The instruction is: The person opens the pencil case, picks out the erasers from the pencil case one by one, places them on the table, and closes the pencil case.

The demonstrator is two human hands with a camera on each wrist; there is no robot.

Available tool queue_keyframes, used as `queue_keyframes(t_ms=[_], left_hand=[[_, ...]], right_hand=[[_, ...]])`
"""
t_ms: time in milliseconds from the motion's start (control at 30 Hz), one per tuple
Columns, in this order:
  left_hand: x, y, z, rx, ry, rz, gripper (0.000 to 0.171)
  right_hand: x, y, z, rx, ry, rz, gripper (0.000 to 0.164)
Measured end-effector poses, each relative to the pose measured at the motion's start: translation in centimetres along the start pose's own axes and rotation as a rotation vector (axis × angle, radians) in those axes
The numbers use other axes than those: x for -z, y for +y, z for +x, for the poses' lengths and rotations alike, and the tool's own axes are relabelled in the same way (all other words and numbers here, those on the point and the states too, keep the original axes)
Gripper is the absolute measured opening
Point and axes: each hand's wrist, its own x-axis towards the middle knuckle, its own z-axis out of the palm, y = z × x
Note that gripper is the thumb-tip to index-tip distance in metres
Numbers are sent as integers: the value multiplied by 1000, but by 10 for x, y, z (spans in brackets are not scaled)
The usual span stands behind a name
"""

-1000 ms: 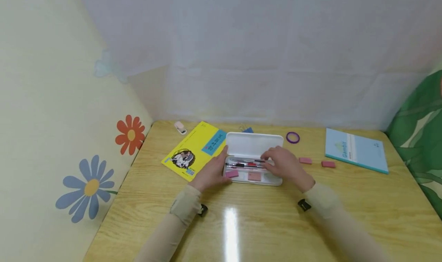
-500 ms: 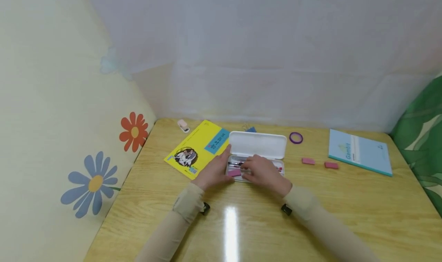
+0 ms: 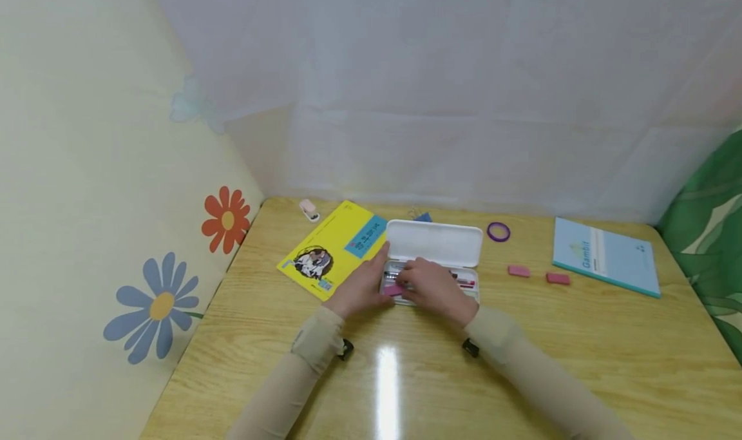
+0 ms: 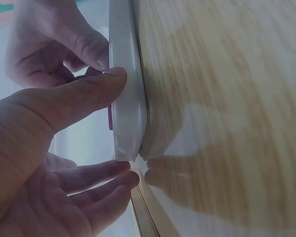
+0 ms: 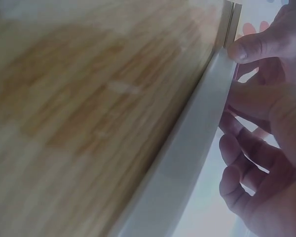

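Note:
A white pencil case (image 3: 433, 243) lies with its lid up, its long front wall (image 5: 185, 143) showing in the right wrist view. My left hand (image 3: 362, 288) grips its left end, thumb along the front wall and fingers round the short side. My right hand (image 3: 431, 288) reaches inside, fingers bent, covering much of the tray. Its fingertips are right at a pink eraser (image 3: 392, 290) in the left front corner; I cannot tell whether they pinch anything. Several pens lie in the tray, among them a red pen (image 3: 466, 284) showing right of the hand.
A yellow notebook (image 3: 324, 253) lies left of the case, a small stapler (image 3: 310, 210) beyond it. Behind the lid is a blue binder clip (image 3: 424, 217). A purple ring (image 3: 498, 232), two pink erasers (image 3: 518, 270) and a light blue notebook (image 3: 605, 256) lie to the right.
My right hand has moved left, from the right end of the pencil case to the pink eraser's corner, uncovering the right end. My left hand keeps its hold. The view has shifted slightly.

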Motion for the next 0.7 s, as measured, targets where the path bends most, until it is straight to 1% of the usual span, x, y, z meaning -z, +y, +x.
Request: queue_keyframes(t_ms=[233, 367, 533, 600, 700], left_hand=[[-2, -3, 0, -49, 28, 27, 120], [-2, -3, 1, -40, 25, 17, 120], [-3, -3, 1, -37, 25, 8, 121], [-3, -3, 2, -44, 29, 5, 122], [-2, -4, 2, -51, 32, 2, 122]], right_hand=[[3, 0, -2, 3, 16, -4, 12], [9, 5, -7, -25, 34, -10, 13], [19, 15, -19, -88, 28, 3, 16], [23, 20, -25, -109, 42, 20, 19], [29, 31, -36, -112, 98, 18, 18]])
